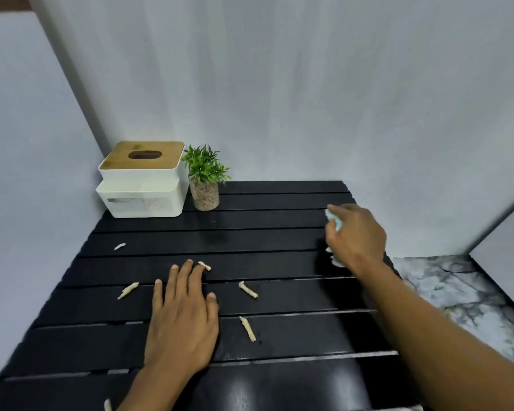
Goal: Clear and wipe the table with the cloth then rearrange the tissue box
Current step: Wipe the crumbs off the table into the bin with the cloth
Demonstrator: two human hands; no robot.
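At the far left corner of the black slatted table (279,241), against the pale wall, stands the white tissue box (143,185) with a wooden lid and an oval slot; no tissue shows in the slot. Just beside it on the right stands one small green plant in a clear pot (204,182), close to the box, contact not discernible. The light blue cloth (333,218) is bunched in the right hand (356,235) near the table's right edge, fingers closed around it, a pale end showing below the hand. The left hand (181,315) lies flat on the middle slats, fingers spread, its grip open and empty. Six pale twisted scraps are counted: one (120,246) on the left, one (204,265) at the left fingertips, one (128,290) left of the hand, two (247,289) (247,328) right of it, one (107,404) cut by the lower frame edge. The far right portion of the table is bare. Beyond the right edge lies a marbled floor (463,292). Pale walls close the back and left sides.
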